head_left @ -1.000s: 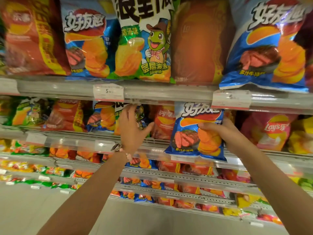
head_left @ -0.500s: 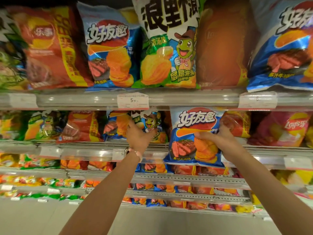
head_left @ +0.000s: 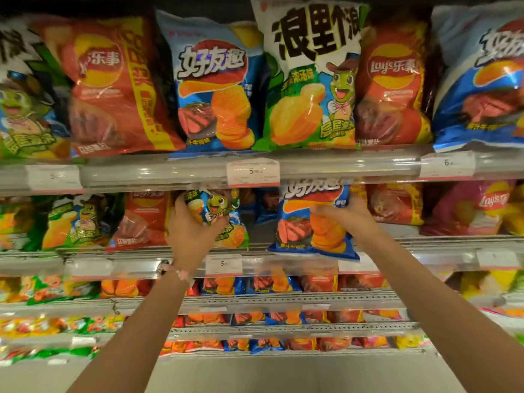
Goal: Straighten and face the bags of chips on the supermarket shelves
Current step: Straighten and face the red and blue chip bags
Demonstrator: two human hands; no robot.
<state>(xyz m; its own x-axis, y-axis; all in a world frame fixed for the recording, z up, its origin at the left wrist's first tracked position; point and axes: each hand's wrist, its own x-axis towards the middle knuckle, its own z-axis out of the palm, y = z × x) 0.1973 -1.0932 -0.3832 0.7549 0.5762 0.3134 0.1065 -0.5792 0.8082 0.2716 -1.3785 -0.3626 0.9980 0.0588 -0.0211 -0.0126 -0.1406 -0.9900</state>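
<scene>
Head view, left to right along the top shelf: six big bags stand facing out, two with a green frog cartoon, two red, two blue. On the second shelf, my left hand curls its fingers round a small blue-and-green frog chip bag, which tilts a little and stands just right of a red bag. My right hand grips the right edge of a glossy blue steak-picture chip bag, held out in front of the shelf edge, its lower corner hanging over the clear price rail. Three white price tags sit on the upper rail. Below run three more shelves of small packets, too blurred to count, above a pale floor.
</scene>
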